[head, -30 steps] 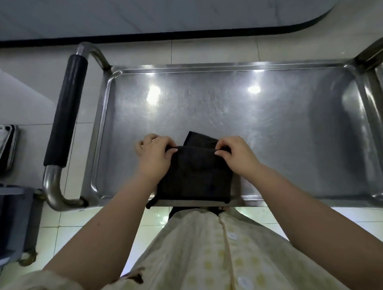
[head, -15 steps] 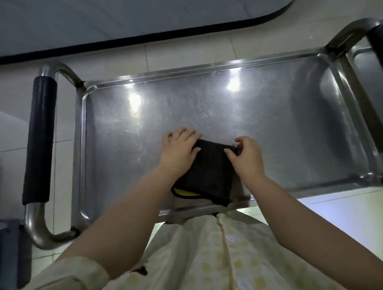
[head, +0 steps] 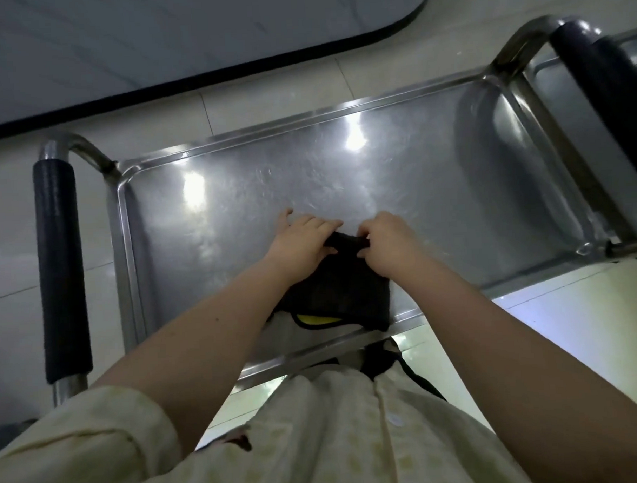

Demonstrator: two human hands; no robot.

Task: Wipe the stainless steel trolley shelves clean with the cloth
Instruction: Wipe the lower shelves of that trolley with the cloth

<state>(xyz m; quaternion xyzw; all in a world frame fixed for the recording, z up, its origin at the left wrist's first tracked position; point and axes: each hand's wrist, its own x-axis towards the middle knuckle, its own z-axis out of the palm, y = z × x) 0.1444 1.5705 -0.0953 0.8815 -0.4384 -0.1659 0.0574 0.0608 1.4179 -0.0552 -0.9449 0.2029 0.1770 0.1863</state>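
Note:
A dark cloth (head: 339, 295) with a yellow underside lies folded on the top shelf of the stainless steel trolley (head: 435, 185), near its front rim. My left hand (head: 298, 238) and my right hand (head: 390, 240) sit side by side at the cloth's far edge. Both pinch that edge between fingers and thumb. The near part of the cloth droops toward the front rim, showing a yellow strip.
A black padded handle (head: 61, 270) runs along the trolley's left end and another one (head: 610, 97) along its right end. Pale floor tiles surround the trolley. A grey counter with a dark rounded edge (head: 193, 75) lies beyond it.
Both hands have slid forward and closer together along the cloth's far edge. The view has swung so the trolley sits more to the right and tilted.

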